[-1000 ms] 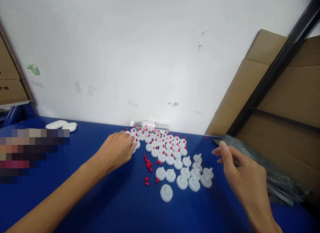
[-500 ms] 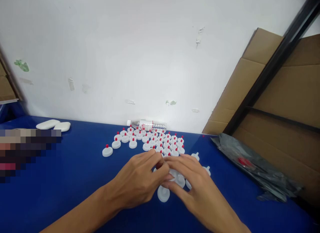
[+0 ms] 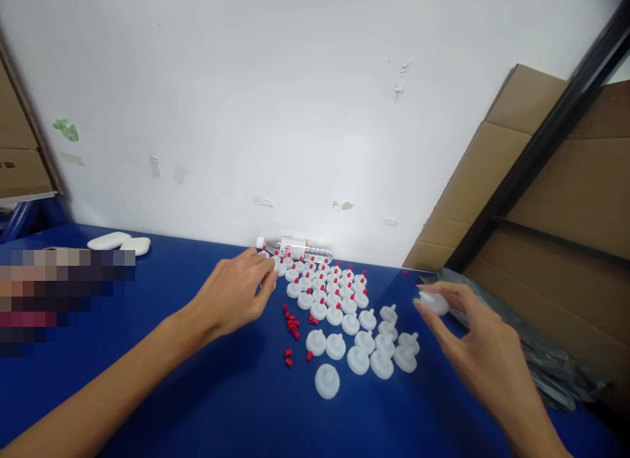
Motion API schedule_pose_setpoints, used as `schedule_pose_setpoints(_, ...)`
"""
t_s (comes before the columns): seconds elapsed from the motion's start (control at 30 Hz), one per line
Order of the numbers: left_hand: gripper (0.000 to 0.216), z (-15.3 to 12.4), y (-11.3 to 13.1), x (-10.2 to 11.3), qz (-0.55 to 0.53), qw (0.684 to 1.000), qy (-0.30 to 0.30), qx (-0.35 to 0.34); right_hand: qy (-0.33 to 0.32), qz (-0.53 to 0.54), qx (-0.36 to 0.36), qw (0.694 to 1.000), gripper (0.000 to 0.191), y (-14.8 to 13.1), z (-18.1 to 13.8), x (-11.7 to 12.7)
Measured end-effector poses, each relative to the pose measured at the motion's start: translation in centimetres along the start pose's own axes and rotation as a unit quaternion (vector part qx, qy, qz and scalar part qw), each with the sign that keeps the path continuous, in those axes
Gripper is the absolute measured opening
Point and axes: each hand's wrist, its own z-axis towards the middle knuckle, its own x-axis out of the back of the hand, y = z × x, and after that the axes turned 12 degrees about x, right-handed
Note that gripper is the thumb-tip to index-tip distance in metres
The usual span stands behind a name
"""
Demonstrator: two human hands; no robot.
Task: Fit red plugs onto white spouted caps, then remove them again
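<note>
Between the thumb and fingers of my right hand, a round white plastic cap is held above the right side of the table. My left hand is at the left edge of a cluster of white caps with red tips. Its fingers are curled in, and whatever they grip is hidden; a few caps lie behind them. Nearer me lie several white caps without red tips, some with bare spouts. Small loose red tips are scattered left of these.
A clear plastic bottle lies along the wall behind the cluster. Two white oval objects rest at the back left, beside a pixelated area. Cardboard and a grey plastic bag are on the right of the blue table.
My hands, together over the caps before, have moved apart. The left went to the cluster's left edge, the right to the right with a white cap. Loose red tips are now uncovered.
</note>
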Motion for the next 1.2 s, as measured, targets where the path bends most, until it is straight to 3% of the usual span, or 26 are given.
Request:
schedule_pose_setpoints(0.07, 0.023, -0.1, 0.2, -0.7, 0.033, 0.997, -0.065, -0.011, -0.025, -0.002, -0.062, 0.998, 0.036, 0.7, 0.1, 0.0)
schedule_pose_setpoints(0.17, 0.021, -0.5, 0.9, -1.4, 0.057, 0.99, -0.131, -0.004, -0.062, -0.007, -0.095, 0.994, 0.036, 1.8, -0.1, -0.4)
schedule_pose_setpoints(0.33, 0.028, -0.9, 0.9, -1.9, 0.078, 0.984, -0.16, 0.002, -0.111, -0.051, -0.121, 0.985, 0.038, 3.4, -0.7, -1.0)
schedule_pose_setpoints(0.43, 0.034, -0.7, 0.7, -1.8, 0.075, 0.985, -0.158, 0.004, -0.147, -0.036, -0.129, 0.98, 0.037, 3.8, -0.8, -1.2)
schedule_pose_setpoints(0.57, 0.039, 0.3, 0.0, -0.6, 0.121, 0.989, -0.083, 0.028, -0.186, 0.006, -0.148, 0.971, 0.031, 4.2, -1.1, -1.5)
schedule_pose_setpoints(0.67, 0.046, 0.8, -1.4, 0.6, 0.198, 0.972, -0.046, 0.116, -0.2, 0.019, -0.137, 0.97, 0.03, 4.3, -1.4, -1.9)
schedule_pose_setpoints(0.77, 0.053, 0.7, -3.2, 1.1, 0.242, 0.947, -0.062, 0.201, -0.209, 0.02, -0.137, 0.968, 0.034, 3.9, -1.4, -2.2)
schedule_pose_setpoints(0.97, 0.034, -0.1, -4.3, 0.2, 0.206, 0.942, -0.13, 0.232, -0.169, 0.004, -0.139, 0.976, 0.038, 3.2, -1.2, -2.0)
schedule_pose_setpoints(1.2, 0.042, 0.3, -1.4, 0.6, 0.161, 0.963, -0.113, 0.185, -0.053, 0.001, -0.147, 0.988, 0.033, 0.8, -0.1, -0.8)
